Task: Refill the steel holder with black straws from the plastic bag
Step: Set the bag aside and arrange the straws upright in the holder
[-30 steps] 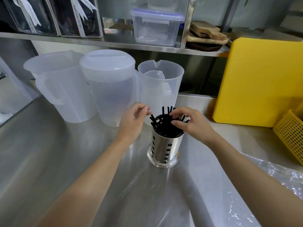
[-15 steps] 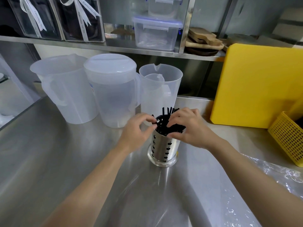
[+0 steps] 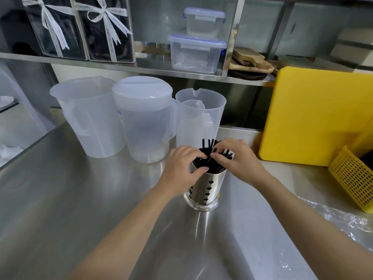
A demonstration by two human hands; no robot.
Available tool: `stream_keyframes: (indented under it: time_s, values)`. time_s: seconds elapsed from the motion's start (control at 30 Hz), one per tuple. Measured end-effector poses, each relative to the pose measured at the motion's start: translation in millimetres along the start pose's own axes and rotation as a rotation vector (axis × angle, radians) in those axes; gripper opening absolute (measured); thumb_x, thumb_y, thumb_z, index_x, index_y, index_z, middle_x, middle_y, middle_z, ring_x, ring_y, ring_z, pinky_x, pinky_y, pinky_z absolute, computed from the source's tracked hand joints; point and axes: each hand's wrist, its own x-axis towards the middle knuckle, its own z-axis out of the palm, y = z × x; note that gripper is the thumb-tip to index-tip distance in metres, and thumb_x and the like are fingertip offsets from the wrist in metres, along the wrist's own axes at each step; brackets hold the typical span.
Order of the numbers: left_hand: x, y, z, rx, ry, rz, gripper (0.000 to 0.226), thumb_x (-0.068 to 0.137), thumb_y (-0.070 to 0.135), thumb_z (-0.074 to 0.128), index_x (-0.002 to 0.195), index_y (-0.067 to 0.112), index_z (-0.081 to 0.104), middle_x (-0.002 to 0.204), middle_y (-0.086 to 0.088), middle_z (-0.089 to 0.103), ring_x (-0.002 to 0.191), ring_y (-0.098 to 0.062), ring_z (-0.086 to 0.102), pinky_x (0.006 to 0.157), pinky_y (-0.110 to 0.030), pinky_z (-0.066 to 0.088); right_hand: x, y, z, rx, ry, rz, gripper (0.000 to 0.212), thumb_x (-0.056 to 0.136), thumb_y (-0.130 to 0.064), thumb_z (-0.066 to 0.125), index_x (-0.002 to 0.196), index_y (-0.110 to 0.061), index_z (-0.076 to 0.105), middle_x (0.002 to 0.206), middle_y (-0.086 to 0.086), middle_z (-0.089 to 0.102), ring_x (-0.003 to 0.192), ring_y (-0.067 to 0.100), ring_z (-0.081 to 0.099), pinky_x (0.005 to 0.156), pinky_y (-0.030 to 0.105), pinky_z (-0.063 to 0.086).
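— Steel counter (image 3: 80, 199): the left hand (image 3: 182, 170) curls over the rim of the steel holder (image 3: 206, 187), pinching black straws (image 3: 209, 160), probably to bunch them.
— The right hand (image 3: 239, 161)?
— Pinching straws too, likely settling them upright. The plastic bag (image 3: 343, 221) lies slack at far right, set aside but reachable.

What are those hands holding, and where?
The right hand pinches the black straws near their tops; the left hand grips the steel holder at its rim, fingers over the straws.
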Motion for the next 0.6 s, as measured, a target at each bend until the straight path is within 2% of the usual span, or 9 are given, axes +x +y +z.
stream_keyframes:
  time_s: [0.1,0.17,0.23,0.33,0.47,0.6]
  values:
    - [11.3,11.7,-1.3,-0.049,0.009,-0.016,0.023,0.076,0.035,0.062,0.09,0.017,0.066,0.087,0.005,0.069,0.089,-0.005,0.051,0.088,-0.027,0.032,4.1,-10.7,-11.8,0.108,0.023,0.017,0.013,0.083,-0.021,0.063,0.086,-0.009,0.067,0.08,-0.006,0.062,0.083,-0.003,0.052,0.073,0.01,0.038]
    - [17.8,20.4,-4.4,-0.168,-0.004,-0.062,0.013,0.079,0.024,0.066,0.088,0.015,0.068,0.083,0.004,0.07,0.082,-0.008,0.059,0.085,-0.027,0.041,5.4,-15.8,-18.1,0.134,0.044,0.015,0.012,0.083,-0.021,0.062,0.085,-0.009,0.067,0.076,-0.011,0.06,0.083,0.0,0.053,0.07,0.009,0.041]
    - [22.5,28.1,-8.5,-0.258,-0.007,-0.114,0.008,0.081,0.017,0.066,0.088,0.014,0.069,0.079,0.009,0.069,0.077,-0.004,0.062,0.078,-0.02,0.048,5.3,-19.0,-23.5,0.151,0.079,0.017,0.012,0.084,-0.022,0.061,0.088,-0.012,0.066,0.078,-0.016,0.059,0.083,0.002,0.055,0.07,0.01,0.044]
    - [30.0,39.0,-18.1,-0.365,0.079,-0.179,0.002,0.081,0.014,0.066,0.083,0.015,0.067,0.074,0.015,0.064,0.073,0.003,0.06,0.073,-0.008,0.044,-0.2,-19.2,-30.7,0.166,0.152,0.026,0.016,0.087,-0.019,0.058,0.102,-0.015,0.062,0.085,-0.01,0.06,0.08,0.004,0.056,0.069,0.007,0.045]
    - [44.0,52.5,-38.5,-0.639,0.224,-0.302,0.013,0.08,0.009,0.066,0.075,0.021,0.064,0.073,0.004,0.068,0.068,-0.007,0.065,0.073,-0.018,0.052,-9.6,-10.5,-35.1,-0.034,0.097,-0.053,0.033,0.085,-0.004,0.058,0.117,-0.015,0.059,0.089,0.001,0.063,0.073,0.007,0.052,0.064,0.005,0.038]
    - [54.4,54.2,-50.2,-0.931,0.334,-0.542,0.007,0.084,0.013,0.063,0.078,0.017,0.065,0.075,0.0,0.069,0.071,-0.012,0.066,0.073,-0.026,0.052,-13.3,-7.9,-32.3,-0.156,0.063,-0.213,0.049,0.078,0.001,0.065,0.123,-0.018,0.057,0.097,0.005,0.066,0.077,0.003,0.049,0.066,0.003,0.037]
